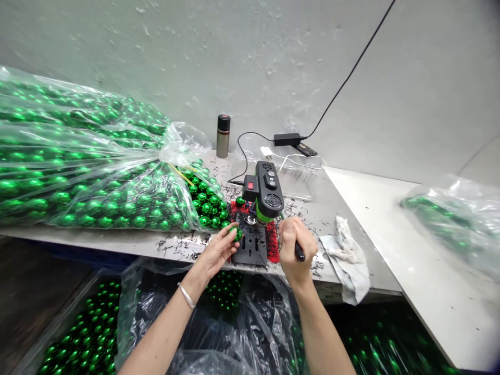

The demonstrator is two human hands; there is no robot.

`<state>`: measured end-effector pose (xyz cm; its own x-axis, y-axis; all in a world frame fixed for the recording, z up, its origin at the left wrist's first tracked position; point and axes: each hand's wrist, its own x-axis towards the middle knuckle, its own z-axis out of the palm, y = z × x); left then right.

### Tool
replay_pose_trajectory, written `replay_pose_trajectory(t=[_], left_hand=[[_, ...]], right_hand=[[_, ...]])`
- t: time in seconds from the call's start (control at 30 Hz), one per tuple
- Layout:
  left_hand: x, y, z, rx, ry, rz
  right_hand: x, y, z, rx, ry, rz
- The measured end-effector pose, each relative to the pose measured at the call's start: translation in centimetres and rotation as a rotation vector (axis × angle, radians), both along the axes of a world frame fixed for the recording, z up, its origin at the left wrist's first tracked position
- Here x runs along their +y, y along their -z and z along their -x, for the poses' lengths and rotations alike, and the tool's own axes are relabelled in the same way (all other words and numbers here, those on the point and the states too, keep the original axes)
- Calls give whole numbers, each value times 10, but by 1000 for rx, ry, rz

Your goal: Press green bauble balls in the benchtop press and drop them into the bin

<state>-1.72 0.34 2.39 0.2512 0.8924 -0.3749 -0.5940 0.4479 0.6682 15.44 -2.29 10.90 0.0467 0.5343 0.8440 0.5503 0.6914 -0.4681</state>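
Observation:
Between the thumb and fingers of my left hand (219,249) is a shiny green ball (237,234), just left of the slotted black base plate (252,254). My right hand (297,247) is wrapped round a black handle (299,253) beside the small black-and-green bench drill press (269,192). Its head stands over the plate, and the tip of the tool there is too small to make out. Loose green balls (209,200) lie to the left of the machine, spilling from a clear plastic bag. A single ball sits behind the plate.
The large clear bag of green balls (97,172) fills the table's left side. Behind the machine are a flask (223,136), a power adapter (287,139) and cables. A white cloth (347,260) hangs over the front edge. Black shavings litter the tabletop; bagged balls sit below.

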Motion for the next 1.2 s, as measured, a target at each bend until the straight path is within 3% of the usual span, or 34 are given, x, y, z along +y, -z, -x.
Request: replay_pose_trajectory(t=[0.17, 0.27, 0.4, 0.5, 0.8, 1.2], left_hand=[[4, 4, -11, 163, -9, -67], [6, 12, -19, 493, 11, -222], [4, 21, -28, 1035, 19, -556], [3, 25, -30, 1228, -11, -753], [0, 36, -32, 1245, -95, -896], [4, 40, -26, 1147, -11, -954]], right_hand=[[3, -9, 1, 18, 12, 3], [3, -9, 2, 8, 34, -6], [1, -7, 2, 1, 30, -8], [0, -5, 2, -12, 26, -7], [-2, 0, 0, -37, 25, 4], [-5, 23, -1, -36, 11, -53]])
